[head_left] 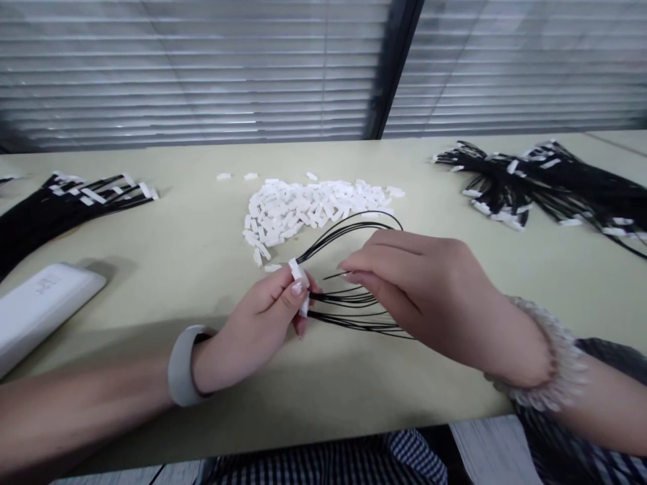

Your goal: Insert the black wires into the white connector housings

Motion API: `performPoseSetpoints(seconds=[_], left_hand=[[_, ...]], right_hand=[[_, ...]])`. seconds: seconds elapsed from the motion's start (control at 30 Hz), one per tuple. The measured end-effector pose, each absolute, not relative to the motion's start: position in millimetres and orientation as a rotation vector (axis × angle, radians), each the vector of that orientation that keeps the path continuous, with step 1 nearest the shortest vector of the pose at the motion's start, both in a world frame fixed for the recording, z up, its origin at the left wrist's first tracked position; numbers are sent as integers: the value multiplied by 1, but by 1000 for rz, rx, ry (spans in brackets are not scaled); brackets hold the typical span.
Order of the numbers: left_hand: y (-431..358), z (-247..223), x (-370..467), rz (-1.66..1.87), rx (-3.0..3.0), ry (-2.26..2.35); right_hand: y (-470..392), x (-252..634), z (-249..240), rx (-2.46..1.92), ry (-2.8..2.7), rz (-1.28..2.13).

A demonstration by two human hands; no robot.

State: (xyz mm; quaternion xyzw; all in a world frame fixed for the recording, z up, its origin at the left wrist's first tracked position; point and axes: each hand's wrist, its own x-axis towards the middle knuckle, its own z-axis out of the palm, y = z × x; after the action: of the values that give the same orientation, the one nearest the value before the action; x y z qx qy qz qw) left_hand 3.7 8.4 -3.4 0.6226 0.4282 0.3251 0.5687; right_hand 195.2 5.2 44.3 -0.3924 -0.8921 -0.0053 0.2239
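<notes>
Between the thumb and fingers of my left hand (267, 323) is a white plastic connector housing (299, 273), held upright over the table. Several thin black wires (344, 296) run from the housing toward the right, some arching above and some passing below my other hand. My right hand (429, 296) pinches one black wire (333, 275) near its end, and that loose tip points at the housing, a short gap away from it. The far ends of the wires are hidden behind my right hand.
A pile of white connector housings (308, 209) lies just beyond my hands. Bundles of black wires with white connectors rest at the left (65, 202) and at the back right (546, 182). A white oblong device (45, 303) lies near my left forearm. Window blinds (202, 74) stand behind the table.
</notes>
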Motion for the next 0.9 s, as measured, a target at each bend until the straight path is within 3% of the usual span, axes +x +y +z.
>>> performPoseSetpoints(seconds=[0.5,0.9], left_hand=[[7,-5,3,729,1574,1000],[8,-8,4,725,1464,1030]], right_hand=[[11,192,33,-942,-2547,-120],[14,184,31,-792,-2499,-424]])
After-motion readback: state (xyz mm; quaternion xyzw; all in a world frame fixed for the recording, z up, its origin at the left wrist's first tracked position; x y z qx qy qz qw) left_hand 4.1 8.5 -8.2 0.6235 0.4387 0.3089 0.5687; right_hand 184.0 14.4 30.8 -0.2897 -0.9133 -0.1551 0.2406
